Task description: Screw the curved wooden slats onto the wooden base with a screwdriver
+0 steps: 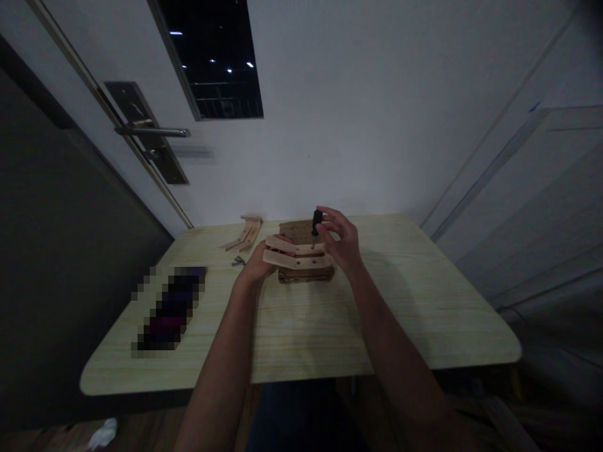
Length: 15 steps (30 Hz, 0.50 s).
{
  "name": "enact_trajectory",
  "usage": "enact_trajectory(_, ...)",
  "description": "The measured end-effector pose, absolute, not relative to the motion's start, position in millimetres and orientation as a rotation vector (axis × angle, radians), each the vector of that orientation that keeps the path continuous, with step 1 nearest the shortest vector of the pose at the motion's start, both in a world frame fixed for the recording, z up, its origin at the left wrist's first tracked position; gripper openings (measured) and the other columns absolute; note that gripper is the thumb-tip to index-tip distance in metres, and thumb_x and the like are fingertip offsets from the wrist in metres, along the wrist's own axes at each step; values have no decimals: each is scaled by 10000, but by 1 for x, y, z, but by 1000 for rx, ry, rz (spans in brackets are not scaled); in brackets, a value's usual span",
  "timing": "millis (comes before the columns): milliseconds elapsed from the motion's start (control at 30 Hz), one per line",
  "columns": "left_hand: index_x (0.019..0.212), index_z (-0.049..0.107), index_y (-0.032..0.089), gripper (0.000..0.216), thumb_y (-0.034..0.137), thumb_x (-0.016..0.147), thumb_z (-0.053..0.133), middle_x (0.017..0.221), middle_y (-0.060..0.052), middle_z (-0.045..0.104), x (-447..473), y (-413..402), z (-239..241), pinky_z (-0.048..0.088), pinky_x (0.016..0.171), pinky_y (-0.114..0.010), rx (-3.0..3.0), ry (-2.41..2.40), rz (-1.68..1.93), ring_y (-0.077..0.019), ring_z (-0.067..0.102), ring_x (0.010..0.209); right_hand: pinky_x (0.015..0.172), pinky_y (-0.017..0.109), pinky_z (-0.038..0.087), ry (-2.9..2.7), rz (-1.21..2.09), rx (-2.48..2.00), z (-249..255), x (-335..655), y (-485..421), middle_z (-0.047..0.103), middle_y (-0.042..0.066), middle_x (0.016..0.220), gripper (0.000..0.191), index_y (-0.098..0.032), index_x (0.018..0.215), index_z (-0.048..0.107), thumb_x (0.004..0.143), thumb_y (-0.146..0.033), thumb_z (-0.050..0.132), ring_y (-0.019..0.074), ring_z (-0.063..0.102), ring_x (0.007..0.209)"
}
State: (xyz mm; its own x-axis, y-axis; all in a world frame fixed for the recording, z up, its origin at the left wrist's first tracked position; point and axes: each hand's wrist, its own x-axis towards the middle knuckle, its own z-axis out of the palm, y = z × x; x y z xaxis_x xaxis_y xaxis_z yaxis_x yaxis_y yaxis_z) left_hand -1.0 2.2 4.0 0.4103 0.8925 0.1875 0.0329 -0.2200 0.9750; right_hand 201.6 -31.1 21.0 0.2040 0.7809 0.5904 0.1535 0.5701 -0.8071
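Note:
My right hand (343,238) pinches the black handle of a small screwdriver (317,221), held upright. Its tip points down at a hole in the far strip of a bent wooden piece (296,259), which has two angled strips side by side with holes in them. Around the left end of that piece my left hand (261,260) is closed, its fingers partly hidden under the wood. Beneath the piece lies a brown, cardboard-like block (306,275). Whether the tip sits on a screw is too small to tell.
More bent wooden pieces (245,235) lie at the back left of the table (301,351). Small metal screws (238,261) are beside my left hand. A blurred-out dark object (172,307) rests at the left. Behind the table stands a white door with a handle (155,132).

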Motion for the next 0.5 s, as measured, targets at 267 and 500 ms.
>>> enact_trajectory(267,887,671,137,439,362,549,838,845,-70,729,-1,2,4,554,728,-337,1606,824,1023,-205,684,755,927,423,579,-1378,540,-864,21,202,-31,709,34,1101,389,-277,1211,623,826,-330,646,186,697,953)
enact_trajectory(500,890,680,130,463,346,518,853,860,-75,727,-2,1,4,550,756,-357,1585,846,1025,-229,690,785,835,374,602,-1346,506,-867,19,202,-30,712,15,968,436,-287,1201,629,773,-288,709,164,694,842)
